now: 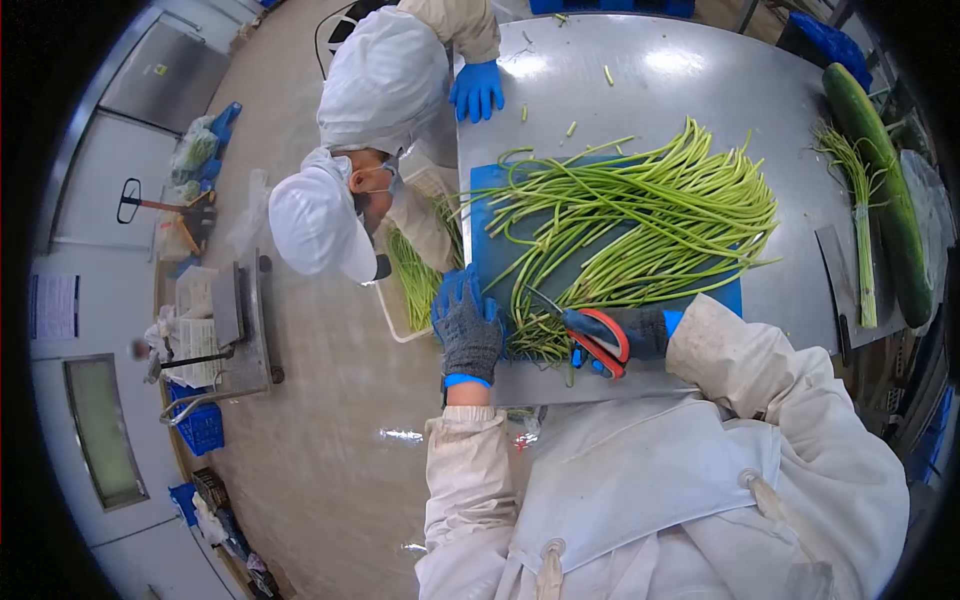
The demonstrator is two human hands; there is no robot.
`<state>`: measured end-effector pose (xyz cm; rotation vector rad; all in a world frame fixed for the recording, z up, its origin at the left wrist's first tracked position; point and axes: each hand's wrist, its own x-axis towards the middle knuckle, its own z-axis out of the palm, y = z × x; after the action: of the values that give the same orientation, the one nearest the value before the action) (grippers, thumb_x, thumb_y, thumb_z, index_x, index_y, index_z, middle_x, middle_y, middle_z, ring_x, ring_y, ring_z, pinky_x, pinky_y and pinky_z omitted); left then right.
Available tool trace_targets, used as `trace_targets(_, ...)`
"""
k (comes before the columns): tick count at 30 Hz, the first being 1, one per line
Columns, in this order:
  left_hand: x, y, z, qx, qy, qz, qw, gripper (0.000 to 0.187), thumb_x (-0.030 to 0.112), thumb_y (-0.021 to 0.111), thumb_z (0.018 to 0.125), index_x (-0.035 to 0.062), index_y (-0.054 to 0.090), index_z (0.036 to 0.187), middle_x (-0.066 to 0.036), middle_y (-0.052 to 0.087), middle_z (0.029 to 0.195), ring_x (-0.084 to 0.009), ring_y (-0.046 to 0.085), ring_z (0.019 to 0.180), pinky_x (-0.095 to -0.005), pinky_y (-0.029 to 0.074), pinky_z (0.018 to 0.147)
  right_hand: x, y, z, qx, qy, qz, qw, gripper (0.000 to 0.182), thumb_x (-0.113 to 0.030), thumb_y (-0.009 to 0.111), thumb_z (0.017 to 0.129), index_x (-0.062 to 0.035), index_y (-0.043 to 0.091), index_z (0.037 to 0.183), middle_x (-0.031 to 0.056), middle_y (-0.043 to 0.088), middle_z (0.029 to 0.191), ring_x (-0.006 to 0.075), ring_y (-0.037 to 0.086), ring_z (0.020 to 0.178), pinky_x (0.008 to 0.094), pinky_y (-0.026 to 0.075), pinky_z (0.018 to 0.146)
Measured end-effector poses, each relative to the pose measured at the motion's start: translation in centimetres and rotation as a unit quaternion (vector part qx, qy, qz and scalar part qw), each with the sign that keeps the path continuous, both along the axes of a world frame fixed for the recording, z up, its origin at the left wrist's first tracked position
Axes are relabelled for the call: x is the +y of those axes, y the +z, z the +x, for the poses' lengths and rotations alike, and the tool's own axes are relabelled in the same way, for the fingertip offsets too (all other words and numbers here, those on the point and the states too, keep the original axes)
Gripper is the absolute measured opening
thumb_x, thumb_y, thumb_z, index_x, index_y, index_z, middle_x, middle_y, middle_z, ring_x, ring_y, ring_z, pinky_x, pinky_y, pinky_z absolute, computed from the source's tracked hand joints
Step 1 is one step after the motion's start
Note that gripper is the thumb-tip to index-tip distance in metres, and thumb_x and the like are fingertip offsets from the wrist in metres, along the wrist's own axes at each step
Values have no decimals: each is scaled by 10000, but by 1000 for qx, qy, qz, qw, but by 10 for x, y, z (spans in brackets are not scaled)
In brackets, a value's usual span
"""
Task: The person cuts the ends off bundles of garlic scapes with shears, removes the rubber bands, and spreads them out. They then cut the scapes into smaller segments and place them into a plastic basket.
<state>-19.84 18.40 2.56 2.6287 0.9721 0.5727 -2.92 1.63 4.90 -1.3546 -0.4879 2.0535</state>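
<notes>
A large heap of green stalks (pixel 660 215) lies across a blue cutting board (pixel 485 215) on the steel table (pixel 630 50). My right hand (pixel 635 332), in a dark glove with blue fingertips, holds red-handled scissors (pixel 605 345); their blades point up and left over the stalks. At the board's left edge is my left hand (pixel 468 325), in a grey and blue glove, beside the stalk ends. Its fingers lie close together and point away from me; whether anything is under them is hidden.
Left of the table a co-worker in a white cap (pixel 315 215) leans over a crate (pixel 405 325) of stalks, one blue-gloved hand (pixel 477 90) on the table corner. On the right lie a long green gourd (pixel 880 190), a tied bunch (pixel 865 260) and a knife (pixel 835 280).
</notes>
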Motion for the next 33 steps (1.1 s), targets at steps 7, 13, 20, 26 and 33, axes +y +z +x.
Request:
trace_targets(7, 9, -14, 8, 91, 23, 24, 995, 181, 230, 612, 740, 89, 615, 853, -126, 586, 859, -320, 516, 879, -428, 362, 842, 16, -22, -4, -46, 18, 24, 999, 640, -674, 512, 750, -38, 577, 744, 74, 558, 579, 156, 537, 450, 290, 418, 382)
trace_targets(13, 1, -9, -5, 83, 24, -1, 996, 155, 257, 626, 740, 115, 636, 801, -109, 604, 790, -315, 544, 793, -427, 394, 773, 25, -21, -13, -12, -16, -7, 1000, 589, -645, 536, 760, -60, 556, 697, 56, 524, 557, 143, 504, 428, 290, 394, 372)
trace_targets(20, -6, -9, -10, 62, 1, -61, 996, 139, 249, 581, 776, 115, 608, 798, -122, 590, 797, -320, 531, 828, -427, 379, 783, 34, -25, -24, -71, -29, 32, 996, 541, -630, 475, 808, -111, 543, 673, 31, 468, 512, 127, 456, 409, 290, 352, 364)
trace_targets(26, -2, -18, -15, 60, 6, -79, 995, 147, 259, 586, 765, 128, 619, 823, -104, 607, 821, -305, 544, 836, -419, 379, 802, 30, -69, -24, -313, 23, 306, 899, 535, -572, 405, 872, -87, 574, 723, 39, 472, 501, 114, 474, 445, 283, 356, 386)
trace_targets(33, -5, 5, -30, 104, 87, 51, 989, 260, 232, 594, 747, 122, 605, 982, -113, 565, 1061, -336, 465, 1050, -447, 317, 939, -31, 11, 3, 6, -41, -27, 999, 553, -624, 480, 809, -81, 577, 851, 47, 594, 724, 123, 534, 517, 268, 459, 437)
